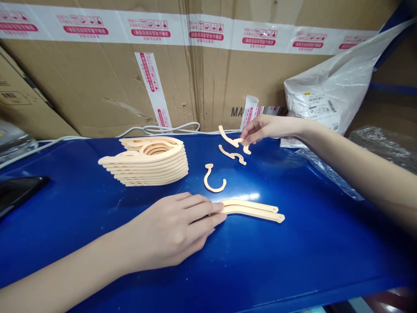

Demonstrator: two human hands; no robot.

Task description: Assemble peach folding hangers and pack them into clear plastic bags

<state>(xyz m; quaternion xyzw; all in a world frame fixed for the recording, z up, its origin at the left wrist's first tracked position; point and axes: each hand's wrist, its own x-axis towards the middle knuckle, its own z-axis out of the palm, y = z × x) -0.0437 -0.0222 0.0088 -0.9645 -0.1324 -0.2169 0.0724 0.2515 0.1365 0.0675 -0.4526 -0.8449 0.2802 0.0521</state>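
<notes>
My left hand (179, 226) is closed over the near ends of two long cream plastic hanger arms (254, 208), which lie side by side on the blue table; its fingers hide those ends. Farther back, my right hand (256, 131) pinches a small curved hanger piece (228, 135) between thumb and fingers, slightly above the table. Just below it lies a second, similar curved piece (232, 154). A loose hanger hook (215, 184) rests between my two hands. To the left stands a neat stack of folded hangers (146, 163) in the same cream plastic.
Large cardboard boxes (107, 82) wall off the back of the blue table (260, 261). A white cable (176, 128) runs along their foot. White plastic-wrapped parcel (319, 104) and clear film (332, 171) lie at right. A dark flat object (22, 193) sits at the left edge.
</notes>
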